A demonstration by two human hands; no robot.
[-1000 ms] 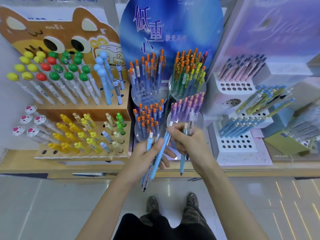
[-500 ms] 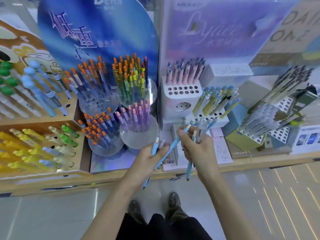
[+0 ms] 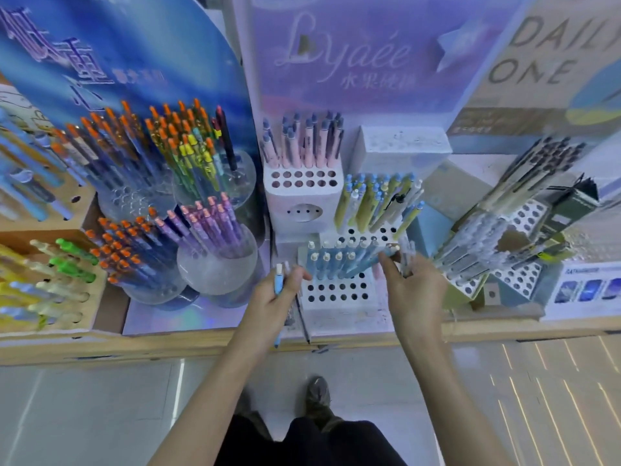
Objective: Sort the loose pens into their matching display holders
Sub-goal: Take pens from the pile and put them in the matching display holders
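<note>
My left hand (image 3: 273,299) grips a few loose pens (image 3: 278,287), light blue with white tops, plus a dark one hanging below the fist. My right hand (image 3: 412,286) holds a small bunch of pale pens (image 3: 406,255) and pinches a light blue pen (image 3: 364,264) that slants down into the white holder with round holes (image 3: 336,292), among the blue pens standing there. Behind it rise a tier of yellow-green pens (image 3: 368,205) and a tier of pink pens (image 3: 304,142).
Clear round cups with orange-capped and purple pens (image 3: 208,230) stand to the left. A wooden rack with green and yellow pens (image 3: 60,264) fills the far left. Grey and clear pens in slanted perforated holders (image 3: 497,250) stand to the right. The wooden shelf edge (image 3: 168,344) runs below.
The view swung right onto the white tiered display. My right hand reached forward and took a light blue pen to the front holder; my left hand drew apart, keeping its pens.
</note>
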